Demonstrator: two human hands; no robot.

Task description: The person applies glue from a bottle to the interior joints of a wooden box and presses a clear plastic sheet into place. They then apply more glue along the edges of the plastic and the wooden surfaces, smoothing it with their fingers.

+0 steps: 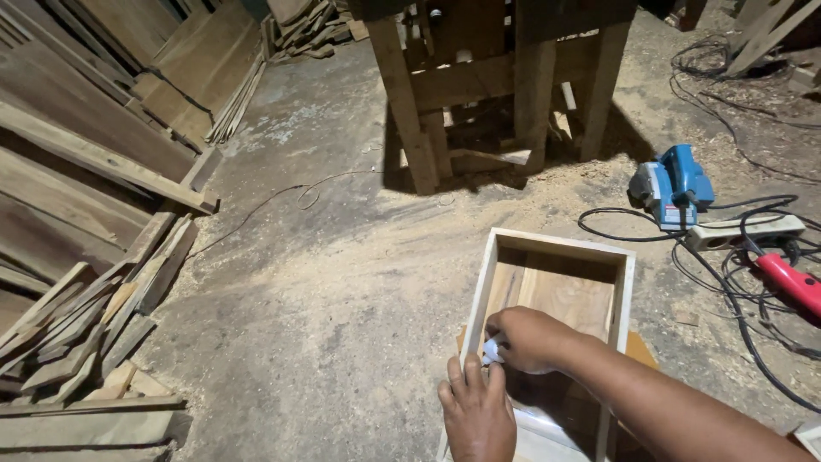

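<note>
The right hand [526, 340] reaches in from the lower right, and its grip is pinched together on a small white object [491, 350], too small and too hidden to name, held against the inner face of the left wall of an open wooden box [626, 295]. The left hand [477, 411] lies flat with its fingers spread on the near left part of the same wall, just below the right hand; its grip is open, pressing rather than clasping. The two hands are almost touching, with the white object between them and the wall.

The box sits on the floor [325, 299], near and slightly right of centre. Its four pale walls stand joined and its bottom panel is in place, so the frame looks already assembled; the work in hand seems to be something small at the left wall, and how much of it is left cannot be told from here.

Farther out, a blue power planer [674, 186] lies on the floor to the far right of the box, with a pale power strip [746, 232] and a red-handled tool [788, 282] amid black cables [727, 291]. Sawdust covers the ground. A rough wooden counter [505, 85] stands at the far side on thick legs, and stacked boards [94, 222] lean along the left.
</note>
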